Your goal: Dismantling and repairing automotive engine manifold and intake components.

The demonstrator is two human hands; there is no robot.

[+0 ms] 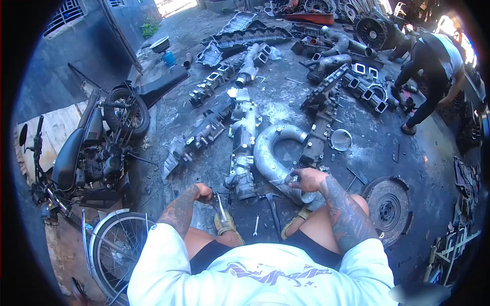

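A curved grey metal pipe [273, 153] lies on the oily concrete right in front of my knees. My right hand [306, 179] grips its near end. My left hand [203, 193] is closed around a slim metal hand tool [221, 206] that points down toward my left foot. A hammer [272, 204] and a small wrench [256, 224] lie on the ground between my feet. A long aluminium engine casting [244, 143] stretches away just left of the pipe.
Several manifolds and engine castings [229, 76] are spread over the yard. A round flywheel disc [389, 206] lies at my right. A motorcycle [92, 148] is parked on the left, a bicycle wheel [115, 250] beside me. Another person [434, 76] bends over at far right.
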